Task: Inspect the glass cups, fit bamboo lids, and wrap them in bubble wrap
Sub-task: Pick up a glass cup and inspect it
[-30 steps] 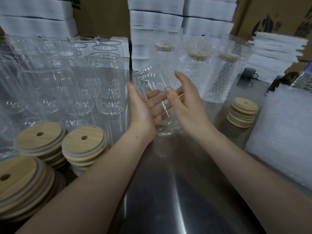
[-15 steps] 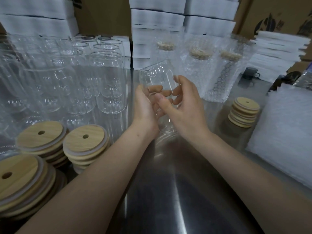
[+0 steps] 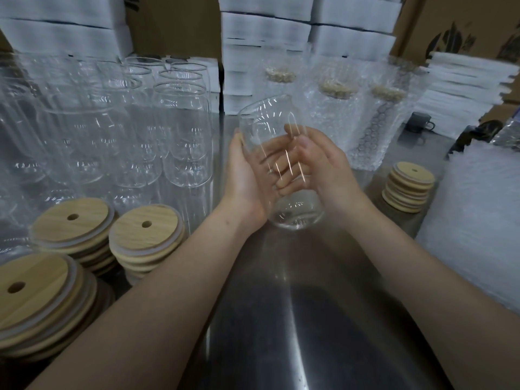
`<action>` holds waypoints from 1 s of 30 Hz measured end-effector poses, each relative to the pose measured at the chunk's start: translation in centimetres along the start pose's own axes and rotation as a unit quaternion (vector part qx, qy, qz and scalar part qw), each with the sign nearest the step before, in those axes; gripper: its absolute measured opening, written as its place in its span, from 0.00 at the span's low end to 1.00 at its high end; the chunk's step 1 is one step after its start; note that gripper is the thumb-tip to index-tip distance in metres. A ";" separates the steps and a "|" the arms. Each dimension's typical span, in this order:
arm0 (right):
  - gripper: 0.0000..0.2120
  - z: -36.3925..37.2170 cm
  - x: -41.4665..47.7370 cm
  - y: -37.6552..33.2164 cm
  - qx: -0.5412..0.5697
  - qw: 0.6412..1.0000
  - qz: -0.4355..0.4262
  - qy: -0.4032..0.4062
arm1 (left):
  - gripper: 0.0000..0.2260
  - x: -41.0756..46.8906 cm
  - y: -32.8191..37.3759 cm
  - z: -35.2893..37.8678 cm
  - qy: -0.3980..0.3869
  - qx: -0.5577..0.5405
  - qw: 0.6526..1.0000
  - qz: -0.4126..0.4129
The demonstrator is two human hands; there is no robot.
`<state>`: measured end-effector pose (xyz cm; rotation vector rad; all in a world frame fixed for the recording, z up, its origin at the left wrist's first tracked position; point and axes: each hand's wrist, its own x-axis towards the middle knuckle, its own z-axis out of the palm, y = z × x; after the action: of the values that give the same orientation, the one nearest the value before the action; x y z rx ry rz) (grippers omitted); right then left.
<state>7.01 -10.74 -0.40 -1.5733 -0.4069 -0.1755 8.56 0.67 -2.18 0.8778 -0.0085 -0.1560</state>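
Observation:
A clear glass cup [image 3: 270, 119] is held between my two palms above the steel table, tilted with its mouth away from me and to the left. My left hand [image 3: 244, 175] cups its left side and my right hand [image 3: 326, 170] its right side, the fingers overlapping behind the glass. Stacks of bamboo lids [image 3: 143, 237] with straw holes sit at the near left. A smaller lid stack [image 3: 408, 187] sits to the right. A pile of bubble wrap sheets [image 3: 475, 226] lies at the right edge.
Several empty glass cups [image 3: 183, 136] stand in rows at the left. Three wrapped, lidded cups [image 3: 337, 114] stand behind my hands. White foam boxes [image 3: 267, 26] and cardboard cartons line the back. A dark mug [image 3: 419, 122] sits far right. The steel table [image 3: 295, 319] stretches toward me.
Both hands have kept the cup between them and turned it, and its base now hangs lower, toward me. My fingers have closed more tightly around the glass.

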 end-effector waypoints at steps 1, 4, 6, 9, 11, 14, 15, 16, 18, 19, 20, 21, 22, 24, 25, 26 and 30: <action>0.15 -0.1 0.0 0.0 0.005 1.000 0.011 0.002 | 0.35 0.0 0.0 0.1 0.000 0.000 1.000 -0.003; 0.15 0.0 -0.1 0.3 -0.074 0.997 0.002 0.005 | 0.36 0.3 0.0 -0.2 0.016 0.023 1.000 0.004; 0.15 0.2 -0.3 0.5 -0.167 0.984 -0.034 0.041 | 0.35 0.3 0.2 -0.5 0.037 0.033 0.999 0.012; 0.19 0.8 -0.6 0.6 -0.271 0.952 -0.088 0.111 | 0.32 0.1 0.2 -0.4 0.084 0.037 0.995 0.026; 0.29 1.7 -1.1 0.7 -0.295 0.945 -0.093 0.108 | 0.30 0.1 0.2 0.1 0.100 0.026 0.994 0.048; 0.48 3.1 -1.7 1.2 -0.291 0.950 -0.055 0.095 | 0.25 0.0 0.2 0.6 0.118 0.015 0.988 0.098; 0.49 3.4 -1.8 1.3 -0.283 0.952 -0.050 0.104 | 0.23 -0.1 0.1 0.7 0.121 0.020 0.986 0.115; 0.49 3.4 -1.8 1.4 -0.279 0.952 -0.050 0.119 | 0.21 -0.2 0.0 0.8 0.121 0.025 0.985 0.124; 0.46 3.1 -1.7 1.6 -0.282 0.946 -0.060 0.147 | 0.20 -0.7 -0.3 1.2 0.108 0.032 0.987 0.117; 0.45 2.8 -1.6 1.6 -0.285 0.944 -0.065 0.154 | 0.20 -0.8 -0.4 1.3 0.102 0.036 0.988 0.107; 0.43 2.5 -1.5 1.6 -0.282 0.944 -0.070 0.157 | 0.20 -0.9 -0.5 1.4 0.097 0.040 0.990 0.097; 0.42 2.2 -1.3 1.6 -0.268 0.948 -0.074 0.155 | 0.21 -0.9 -0.4 1.4 0.092 0.044 0.991 0.090; 0.40 1.9 -1.2 1.4 -0.247 0.954 -0.079 0.151 | 0.21 -0.8 -0.4 1.3 0.086 0.046 0.991 0.086; 0.34 1.5 -1.0 1.1 -0.209 0.964 -0.084 0.141 | 0.23 -0.8 -0.2 1.2 0.076 0.051 0.992 0.083; 0.30 1.4 -0.9 0.9 -0.185 0.970 -0.083 0.133 | 0.23 -0.8 -0.1 1.0 0.071 0.054 0.993 0.080; 0.26 1.3 -0.9 0.7 -0.155 0.977 -0.078 0.121 | 0.24 -0.7 0.0 0.8 0.067 0.057 0.993 0.075; 0.19 1.0 -0.6 0.2 -0.076 0.993 -0.053 0.067 | 0.28 -0.3 0.2 0.1 0.045 0.045 0.997 0.041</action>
<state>6.38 -9.88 -0.88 -1.6784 -0.3794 -0.4003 8.24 0.76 -1.94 0.9729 0.0314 -0.0389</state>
